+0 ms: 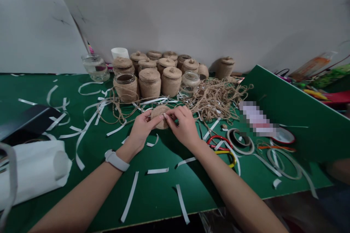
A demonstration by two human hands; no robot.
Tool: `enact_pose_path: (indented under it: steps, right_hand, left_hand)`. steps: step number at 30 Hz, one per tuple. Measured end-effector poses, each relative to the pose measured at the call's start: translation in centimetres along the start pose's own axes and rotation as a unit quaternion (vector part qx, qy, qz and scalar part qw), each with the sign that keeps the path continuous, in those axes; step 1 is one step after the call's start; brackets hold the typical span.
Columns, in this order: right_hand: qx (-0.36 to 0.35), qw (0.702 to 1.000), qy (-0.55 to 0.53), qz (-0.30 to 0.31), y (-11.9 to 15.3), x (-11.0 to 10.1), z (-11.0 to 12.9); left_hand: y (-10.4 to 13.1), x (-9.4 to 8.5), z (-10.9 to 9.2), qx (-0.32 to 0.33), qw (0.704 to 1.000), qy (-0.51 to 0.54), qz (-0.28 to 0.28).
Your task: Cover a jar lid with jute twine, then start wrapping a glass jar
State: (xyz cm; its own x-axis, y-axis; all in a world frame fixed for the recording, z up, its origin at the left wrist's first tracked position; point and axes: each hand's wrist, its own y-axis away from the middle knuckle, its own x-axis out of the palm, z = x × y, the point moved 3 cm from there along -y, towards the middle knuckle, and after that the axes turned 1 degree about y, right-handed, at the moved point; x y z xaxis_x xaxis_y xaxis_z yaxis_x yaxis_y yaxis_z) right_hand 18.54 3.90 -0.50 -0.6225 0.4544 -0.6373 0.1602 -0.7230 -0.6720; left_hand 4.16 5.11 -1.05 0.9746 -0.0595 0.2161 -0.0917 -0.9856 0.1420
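Evidently the left hand (142,129) serves as the clamp: its thumb lies across the face of a twine disc (160,110) while its fingers go round the left edge, so the grip is narrow and closed on the piece. That hold probably keeps the coil flat and steady for the right hand (182,125), whose thumb and fingertips come together close to the middle of the disc. Whether they pinch a strand or only press on the surface, I cannot tell (the fingertips hide the very spot).

The disc is held up in front of the person, between the two hands, near the front row of twine-covered jars (150,84). The jars seem bunched against the white panel (175,14) to leave the near part of the green table (155,198) for working. A loose heap of twine (218,98) lies beyond the right hand, seemingly within easy reach, and the red-handled scissors (218,137) rest near the right forearm, handy for cutting.

As for looks, the disc is round, tan and fibrous, wound in tight rings one inside another, much like the lids on the jars. Its lower left part is covered by the thumb.
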Motion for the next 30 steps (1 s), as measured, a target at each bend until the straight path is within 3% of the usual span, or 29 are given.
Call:
enact_pose_path:
  steps: [6,13,19,30]
  right_hand:
    - [0.005,1.0,0.019,-0.005,-0.04,-0.29,-0.11]
    - [0.008,0.999,-0.048,-0.02,-0.01,0.09,-0.17]
    - [-0.018,0.998,-0.058,-0.017,0.05,0.05,-0.07]
    - [-0.006,1.0,-0.017,0.002,-0.07,0.1,0.09]
  left_hand:
    - [-0.2,-0.46,0.12,0.007,0.999,0.024,-0.026]
    - [-0.31,-0.26,-0.03,0.019,0.998,0.05,0.038]
    - [-0.4,-0.49,0.29,-0.001,0.997,-0.041,0.07]
    - [-0.56,-0.64,0.46,0.001,0.999,0.005,0.051]
